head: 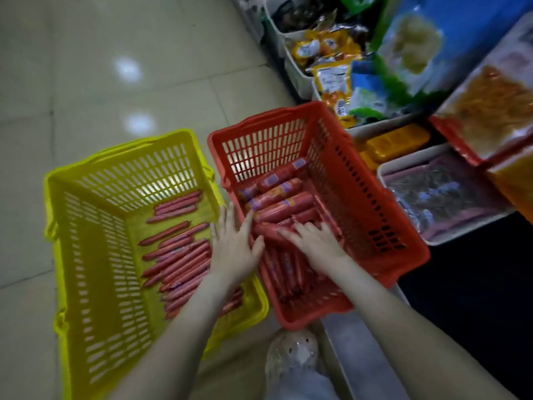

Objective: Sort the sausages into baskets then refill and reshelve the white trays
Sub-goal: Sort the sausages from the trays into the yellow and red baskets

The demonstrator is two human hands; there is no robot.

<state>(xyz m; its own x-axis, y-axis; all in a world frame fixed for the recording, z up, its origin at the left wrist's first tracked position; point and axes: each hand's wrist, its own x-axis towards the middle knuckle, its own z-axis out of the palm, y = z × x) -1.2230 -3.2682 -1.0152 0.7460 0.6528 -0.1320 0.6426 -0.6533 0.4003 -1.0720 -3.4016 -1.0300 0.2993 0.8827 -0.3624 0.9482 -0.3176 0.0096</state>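
A yellow basket (95, 255) stands on the floor at left with several thin red sausages (178, 255) along its right side. Beside it a red basket (360, 197) holds several thicker red sausages (279, 203) with labels. My left hand (235, 243) reaches over the wall between the two baskets, fingers spread and straight, touching the sausages in the red basket. My right hand (314, 243) lies on the pile in the red basket, fingers bent over the sausages; blur hides whether it grips one.
A white tray (383, 171) with packaged goods sits on the low shelf at right, next to a tray of yellow packs (398, 142). More snack packets (331, 70) fill the bins behind. My shoe (291, 353) is at the bottom, on pale floor tiles (115, 67).
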